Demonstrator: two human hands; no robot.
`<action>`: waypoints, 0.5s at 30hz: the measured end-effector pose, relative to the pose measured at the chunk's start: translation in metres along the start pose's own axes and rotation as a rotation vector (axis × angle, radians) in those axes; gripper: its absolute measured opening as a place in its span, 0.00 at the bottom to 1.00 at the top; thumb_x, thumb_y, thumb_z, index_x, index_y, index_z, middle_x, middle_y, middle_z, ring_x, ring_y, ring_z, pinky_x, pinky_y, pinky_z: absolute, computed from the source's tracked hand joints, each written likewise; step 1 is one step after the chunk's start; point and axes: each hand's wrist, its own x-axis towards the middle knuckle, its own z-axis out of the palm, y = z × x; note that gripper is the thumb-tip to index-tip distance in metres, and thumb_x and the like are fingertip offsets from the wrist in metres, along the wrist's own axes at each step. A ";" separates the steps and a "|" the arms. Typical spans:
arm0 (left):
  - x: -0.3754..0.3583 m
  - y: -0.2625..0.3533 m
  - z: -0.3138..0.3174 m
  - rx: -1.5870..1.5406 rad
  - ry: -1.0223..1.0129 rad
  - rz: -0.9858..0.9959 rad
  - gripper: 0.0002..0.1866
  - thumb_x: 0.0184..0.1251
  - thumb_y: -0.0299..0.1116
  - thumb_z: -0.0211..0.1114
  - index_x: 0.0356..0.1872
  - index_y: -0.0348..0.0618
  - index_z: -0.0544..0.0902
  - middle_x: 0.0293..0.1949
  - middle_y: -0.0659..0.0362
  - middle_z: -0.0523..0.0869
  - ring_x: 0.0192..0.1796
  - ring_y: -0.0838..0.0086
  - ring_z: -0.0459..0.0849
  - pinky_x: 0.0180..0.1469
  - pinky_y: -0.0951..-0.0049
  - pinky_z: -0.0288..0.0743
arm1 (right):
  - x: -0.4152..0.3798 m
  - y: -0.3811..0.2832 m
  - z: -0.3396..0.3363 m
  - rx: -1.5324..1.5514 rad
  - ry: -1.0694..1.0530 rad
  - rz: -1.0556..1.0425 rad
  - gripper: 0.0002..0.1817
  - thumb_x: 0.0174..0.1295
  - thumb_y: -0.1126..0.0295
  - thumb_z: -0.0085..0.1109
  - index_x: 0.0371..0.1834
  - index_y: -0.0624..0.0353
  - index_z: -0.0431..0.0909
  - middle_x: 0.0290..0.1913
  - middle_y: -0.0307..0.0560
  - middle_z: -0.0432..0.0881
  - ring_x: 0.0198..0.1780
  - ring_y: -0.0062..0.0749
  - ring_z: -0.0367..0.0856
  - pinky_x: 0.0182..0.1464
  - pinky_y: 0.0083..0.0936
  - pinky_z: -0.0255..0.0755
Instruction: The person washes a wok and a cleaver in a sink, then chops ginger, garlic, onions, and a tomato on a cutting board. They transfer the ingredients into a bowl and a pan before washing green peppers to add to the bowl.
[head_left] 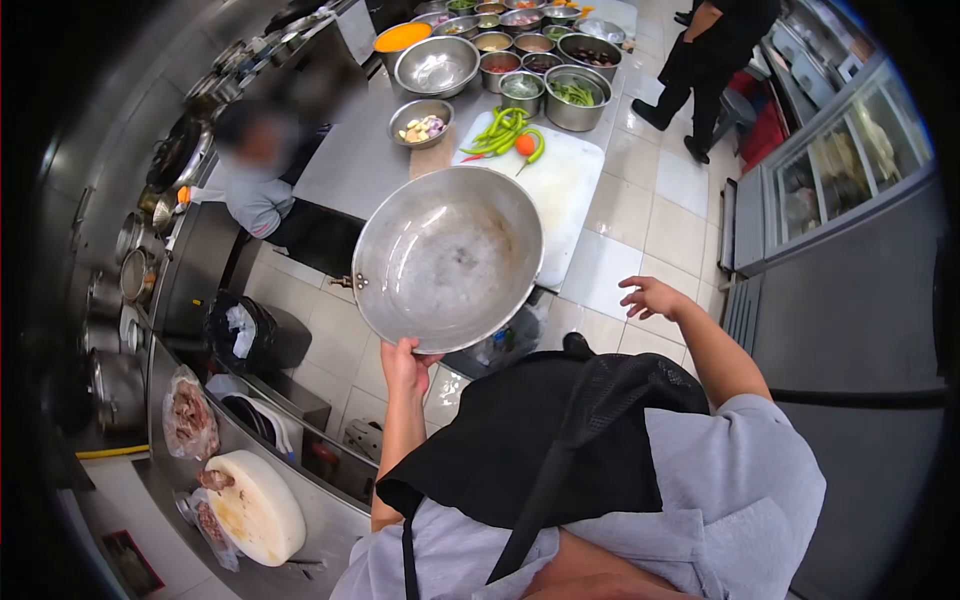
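My left hand [405, 368] grips the near rim of a large, wide metal pan [450, 255], thumb over the edge. The pan is tilted so its scuffed inside faces me, and a riveted handle stub [344, 282] sticks out at its left. My right hand [655, 298] is held out over the floor to the right, fingers apart and holding nothing. Just beyond the pan, a white cutting board [565, 215] lies on the steel table with green peppers [503, 132] and an orange-red round vegetable [525, 145]. The pan hides part of the board.
Metal bowls and pots stand on the table, including a pot of greens [577, 95] and a bowl of garlic and onion pieces [421, 125]. A person [255, 165] is at the left; another person [715, 70] stands at the right near a glass-door fridge [840, 165]. A round white block [258, 508] sits lower left.
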 end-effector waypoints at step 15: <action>0.003 -0.050 0.121 -0.272 0.190 -0.004 0.25 0.60 0.25 0.53 0.61 0.35 0.70 0.49 0.45 0.85 0.40 0.49 0.90 0.41 0.52 0.90 | 0.010 0.154 -0.214 0.100 0.113 0.044 0.27 0.67 0.71 0.51 0.72 0.55 0.68 0.50 0.50 0.87 0.40 0.33 0.87 0.42 0.33 0.78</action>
